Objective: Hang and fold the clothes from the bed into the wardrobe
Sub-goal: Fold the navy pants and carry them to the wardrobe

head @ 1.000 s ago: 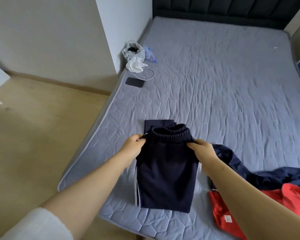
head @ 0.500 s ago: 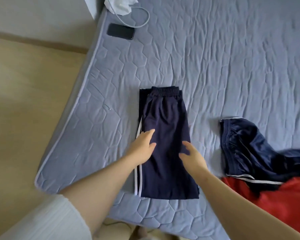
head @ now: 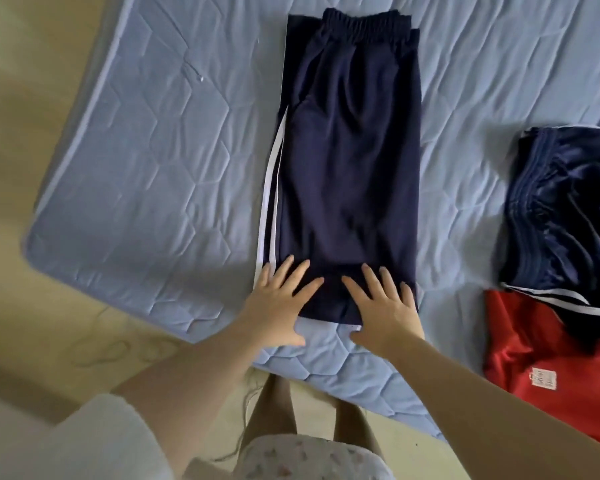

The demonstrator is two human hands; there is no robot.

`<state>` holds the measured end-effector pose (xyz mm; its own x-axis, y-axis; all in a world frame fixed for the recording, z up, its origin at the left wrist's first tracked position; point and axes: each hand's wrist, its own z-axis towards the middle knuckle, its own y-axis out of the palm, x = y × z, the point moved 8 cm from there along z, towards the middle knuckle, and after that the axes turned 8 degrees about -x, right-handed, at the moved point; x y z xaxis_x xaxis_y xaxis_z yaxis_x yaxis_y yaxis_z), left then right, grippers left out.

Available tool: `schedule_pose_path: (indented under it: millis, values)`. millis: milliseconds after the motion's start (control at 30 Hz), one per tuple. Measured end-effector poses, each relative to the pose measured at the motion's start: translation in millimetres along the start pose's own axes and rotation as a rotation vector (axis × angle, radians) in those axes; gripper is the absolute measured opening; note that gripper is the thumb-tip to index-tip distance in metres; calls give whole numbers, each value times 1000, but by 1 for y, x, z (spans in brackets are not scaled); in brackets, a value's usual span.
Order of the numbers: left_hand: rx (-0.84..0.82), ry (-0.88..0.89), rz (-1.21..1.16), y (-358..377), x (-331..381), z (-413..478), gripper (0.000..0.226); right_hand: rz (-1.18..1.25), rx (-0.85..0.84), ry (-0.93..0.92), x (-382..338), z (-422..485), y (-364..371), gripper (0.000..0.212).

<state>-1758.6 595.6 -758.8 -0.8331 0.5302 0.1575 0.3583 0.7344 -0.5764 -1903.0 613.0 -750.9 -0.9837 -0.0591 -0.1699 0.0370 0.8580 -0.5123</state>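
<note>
Folded navy trousers [head: 350,161] with white side stripes lie lengthwise on the blue quilted bed [head: 153,168], elastic waistband at the far end. My left hand [head: 278,303] rests flat with spread fingers on the near left corner of the trousers. My right hand [head: 383,306] lies flat on the near right corner, fingers straight. Both palms overlap the trousers' near edge and the mattress.
At the right a shiny navy garment [head: 568,209] with white trim lies crumpled, partly over a red garment [head: 541,344] with a small label. The bed's near corner edge runs diagonally below my hands; tan floor [head: 32,98] lies to the left.
My hands let go of the waistband, laid the trousers flat, then slid down to the near end. The camera tilted downward, closer to the bed.
</note>
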Motion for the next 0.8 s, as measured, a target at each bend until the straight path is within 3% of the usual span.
schedule_pose_path:
  millis: [133,300,467,600,700,800]
  values:
    - [150,-43,141,5,-2,3,97,-175,86,-2,10,12,13,90]
    - [379,18,135,-14,-1,-10,66,-133,125,-8,13,15,6,69]
    - [214,-34,-43,-18,-9,-21,54,-3,67,-27,10,-4,-12,65]
    - [294,20,-140,-37,0,-52,52,88,14,-49,4,-31,-15,63]
    - [21,-69,-230,-19,-2,-70,52,180,-116,-40,0,-54,-1,59]
    - [-185,-42,-329,0,8,-88,39,224,-245,-58,-9,-72,22,51]
